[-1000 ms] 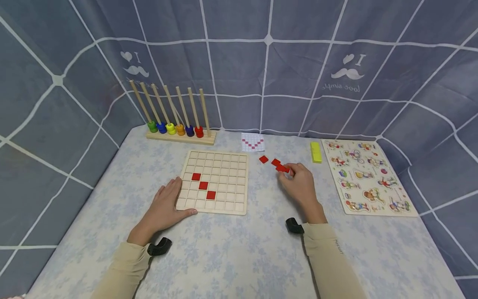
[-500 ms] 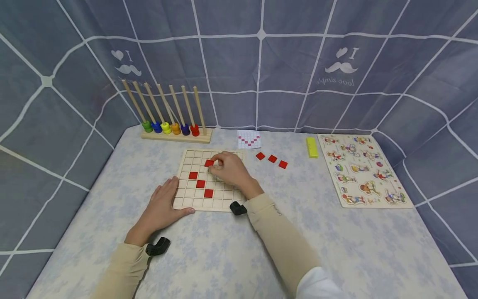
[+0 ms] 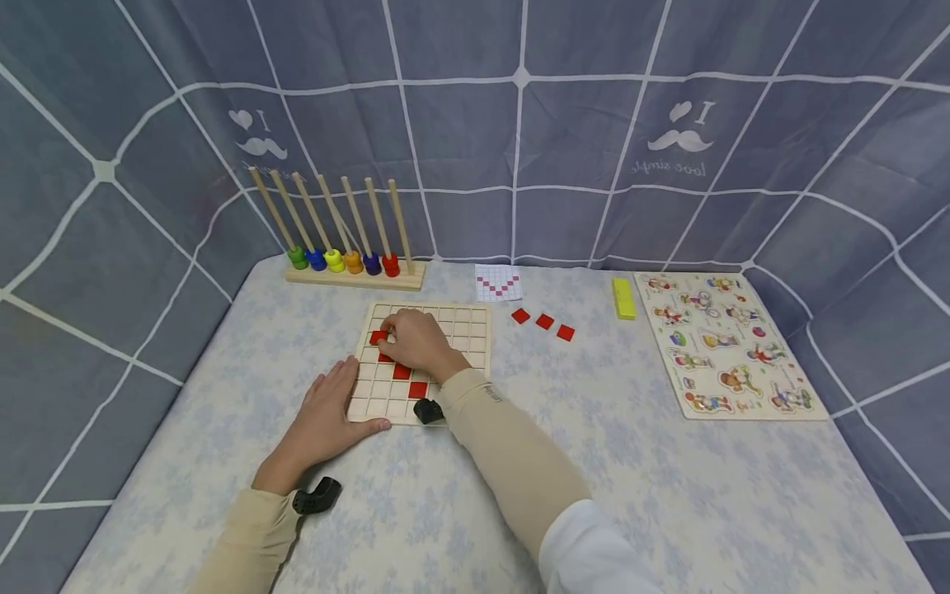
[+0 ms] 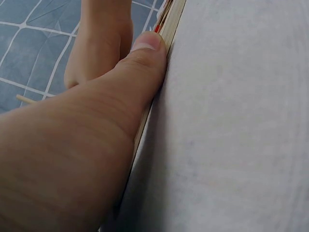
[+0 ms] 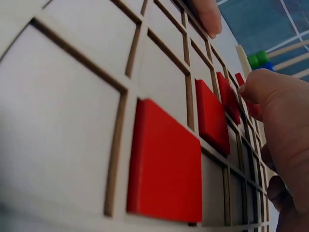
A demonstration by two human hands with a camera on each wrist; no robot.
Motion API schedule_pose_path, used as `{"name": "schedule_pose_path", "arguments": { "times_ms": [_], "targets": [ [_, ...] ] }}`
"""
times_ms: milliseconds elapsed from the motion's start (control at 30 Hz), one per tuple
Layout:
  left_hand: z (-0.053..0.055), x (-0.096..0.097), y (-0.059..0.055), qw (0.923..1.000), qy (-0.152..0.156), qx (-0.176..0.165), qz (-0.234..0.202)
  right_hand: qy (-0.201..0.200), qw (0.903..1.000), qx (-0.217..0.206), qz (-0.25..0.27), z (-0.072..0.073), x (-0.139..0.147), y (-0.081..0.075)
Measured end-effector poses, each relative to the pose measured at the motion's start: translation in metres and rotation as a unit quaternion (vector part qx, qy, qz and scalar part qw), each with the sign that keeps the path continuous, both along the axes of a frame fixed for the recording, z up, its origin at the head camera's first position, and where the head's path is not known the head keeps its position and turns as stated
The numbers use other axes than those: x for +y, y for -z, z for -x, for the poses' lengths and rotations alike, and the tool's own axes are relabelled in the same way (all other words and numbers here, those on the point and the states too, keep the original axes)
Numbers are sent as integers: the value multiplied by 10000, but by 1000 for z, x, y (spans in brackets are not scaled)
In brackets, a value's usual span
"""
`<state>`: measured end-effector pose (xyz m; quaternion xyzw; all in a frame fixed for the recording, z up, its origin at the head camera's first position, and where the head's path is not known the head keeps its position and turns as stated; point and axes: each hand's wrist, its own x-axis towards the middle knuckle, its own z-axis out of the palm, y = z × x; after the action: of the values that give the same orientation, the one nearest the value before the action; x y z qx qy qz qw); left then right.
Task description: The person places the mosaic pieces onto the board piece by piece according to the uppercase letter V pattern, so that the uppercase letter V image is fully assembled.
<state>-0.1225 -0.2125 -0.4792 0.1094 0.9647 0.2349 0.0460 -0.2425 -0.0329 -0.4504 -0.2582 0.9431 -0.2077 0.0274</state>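
A wooden grid board [image 3: 469,332] lies on the table, with red square tiles set along a diagonal, such as the nearest red tile [image 3: 418,389]. My right hand [image 3: 417,340] reaches over the board's left part and pinches another red tile [image 3: 378,337] at the upper-left end of that diagonal. In the right wrist view, this pinched tile is partly behind the thumb; the set tiles, among them the closest one [image 5: 166,166], sit in grid cells. My left hand [image 3: 319,429] rests against the board's lower-left corner, fingers straight along the left side, its thumb [image 4: 145,53] along the front edge.
Right of the board lie three loose red tiles [image 3: 545,322]. Behind them is a pattern card [image 3: 498,283]. A peg stand with coloured rings [image 3: 356,279] stands at the back left. A yellow block [image 3: 623,299] and a picture puzzle board [image 3: 731,346] lie on the right.
My right hand has carried a red tile from the loose ones leftward over the board, then down to the diagonal's upper-left end. My left hand has stayed at the board's corner.
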Motion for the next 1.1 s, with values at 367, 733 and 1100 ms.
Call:
{"name": "schedule_pose_path", "arguments": {
  "times_ms": [367, 733, 1100],
  "targets": [
    [1, 1, -1, 9999, -18, -129, 26, 305, 9993, -84, -212, 2, -10, 0],
    [-3, -1, 2, 10000, 8, -79, -14, 591, 9974, -309, -289, -5, -19, -1],
    [-4, -2, -1, 10000, -16, -43, -11, 895, 9946, -105, -512, -10, -31, -5]
  ]
}}
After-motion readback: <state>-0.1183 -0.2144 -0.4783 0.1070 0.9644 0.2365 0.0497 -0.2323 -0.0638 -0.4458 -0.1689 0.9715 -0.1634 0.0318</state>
